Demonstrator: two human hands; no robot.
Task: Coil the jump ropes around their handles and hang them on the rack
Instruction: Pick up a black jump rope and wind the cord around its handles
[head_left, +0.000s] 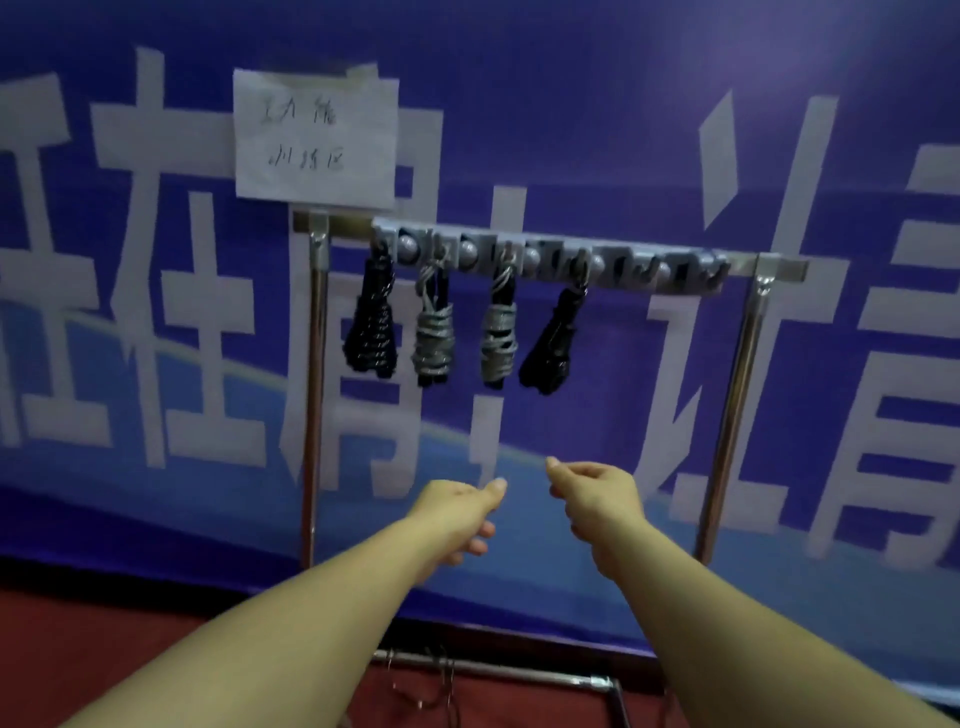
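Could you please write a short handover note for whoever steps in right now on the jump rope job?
Left hand: empty, fingers loosely curled, held out below the rack.
Right hand: empty too, relaxed, beside the left.
Rack: stands against the blue banner; its hook strip carries four coiled ropes: black rope, grey rope, second grey rope, second black rope.
Done: those four are wound and hung on the left hooks.
Left: the hooks to the right are free. Something thin and wiry lies on the red floor by the rack's base, possibly another rope; check it.
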